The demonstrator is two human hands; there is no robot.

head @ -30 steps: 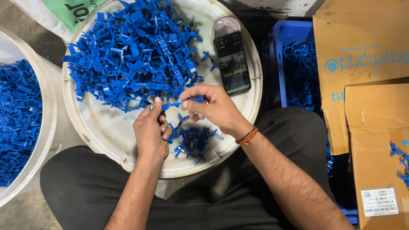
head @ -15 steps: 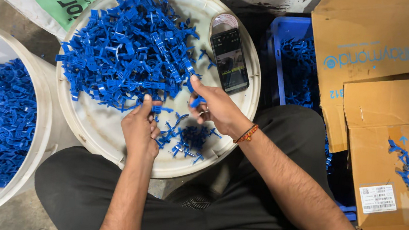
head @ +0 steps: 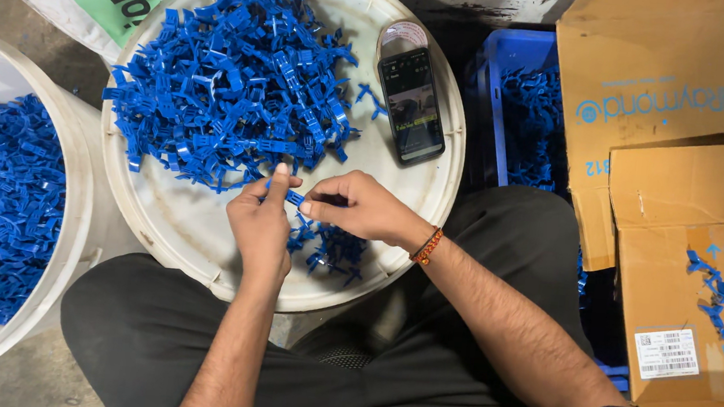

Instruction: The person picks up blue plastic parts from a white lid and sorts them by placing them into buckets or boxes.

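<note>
A big heap of blue plastic parts (head: 232, 85) lies on a round white lid (head: 407, 199) in front of me. My left hand (head: 260, 225) and my right hand (head: 360, 207) meet over the lid's near edge, both pinching one small blue plastic piece (head: 293, 198) between their fingertips. A smaller cluster of separated blue bits (head: 335, 250) lies just under my hands. My right wrist wears a beaded bracelet (head: 427, 246).
A smartphone (head: 411, 102) with a lit screen lies on the lid's right side. A white bucket (head: 68, 219) of blue parts stands at left. A blue crate (head: 516, 77) and cardboard boxes (head: 698, 209) stand at right. My legs in dark trousers (head: 154, 343) fill the foreground.
My right hand has come back from the heap toward my left hand, and both hands now grip one blue piece together near the lid's front edge.
</note>
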